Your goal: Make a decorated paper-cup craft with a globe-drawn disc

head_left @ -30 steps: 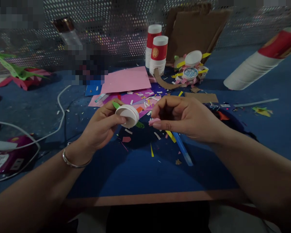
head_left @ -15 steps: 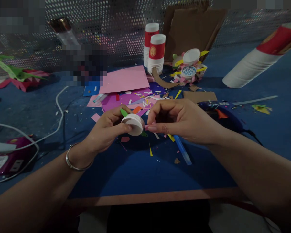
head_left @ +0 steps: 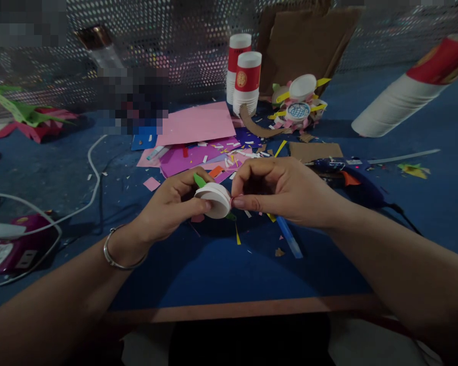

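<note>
My left hand (head_left: 173,206) grips a small white cup base (head_left: 215,199) with green paper strips sticking out of it, held above the blue table (head_left: 221,274). My right hand (head_left: 280,189) is closed in a pinch, its thumb and fingertips pressed against the right rim of the cup base. A small pink paper piece seen earlier in that pinch is now hidden between the fingers. A blue pen (head_left: 288,238) lies on the table just under my right hand.
Pink and purple paper sheets (head_left: 196,124) with scattered scraps lie behind my hands. Two stacks of red-and-white cups (head_left: 246,81), a finished cup craft (head_left: 299,104), cardboard (head_left: 305,46), a lying cup stack (head_left: 408,91), a glue gun (head_left: 351,178), and a power strip (head_left: 7,249) with cables surround them.
My right hand moved left with the pink piece until its pinch met the cup base. My left hand shifted the cup base slightly right and down.
</note>
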